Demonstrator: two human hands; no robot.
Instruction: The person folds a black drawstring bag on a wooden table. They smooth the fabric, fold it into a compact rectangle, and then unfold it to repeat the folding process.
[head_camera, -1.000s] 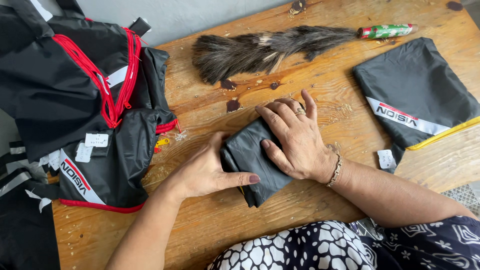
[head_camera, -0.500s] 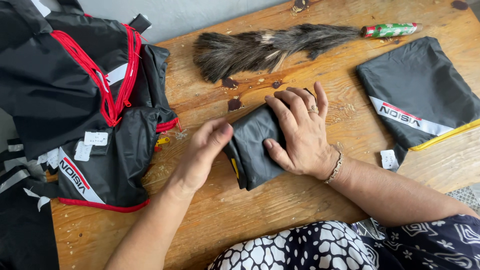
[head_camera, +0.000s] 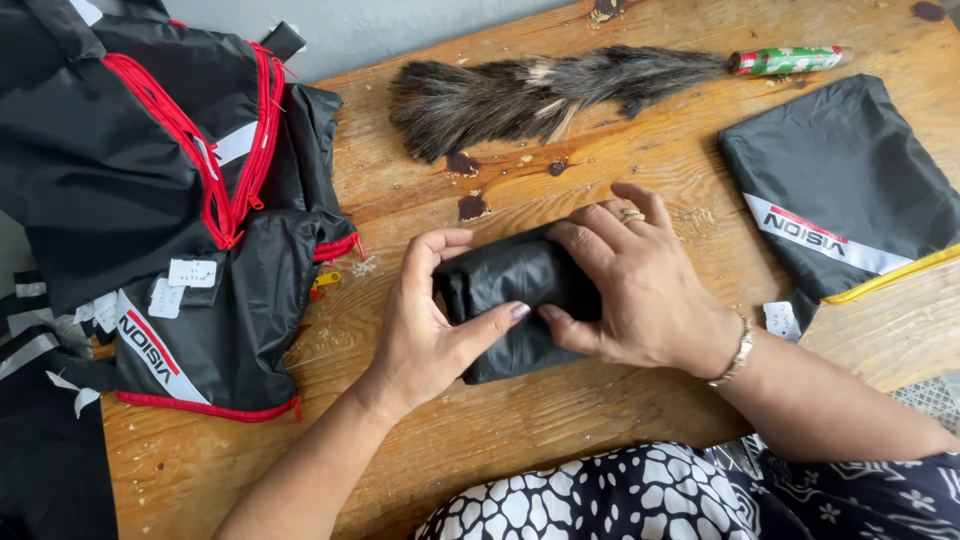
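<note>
Both hands, left (head_camera: 425, 325) & right (head_camera: 630, 290), clasp folded black bag (head_camera: 510, 290) btwn them.

Heap of black bags with red zips (head_camera: 180, 200), feather duster (head_camera: 540, 95), flat black bag with yellow trim (head_camera: 850, 190), wooden table (head_camera: 560, 420)

garment pile (head_camera: 170, 200) blocks left, feather duster (head_camera: 540, 95) ahead

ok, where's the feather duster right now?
Head view: the feather duster lies at the wooden table's far edge, beyond both hands, left of the flat black bag.
</note>
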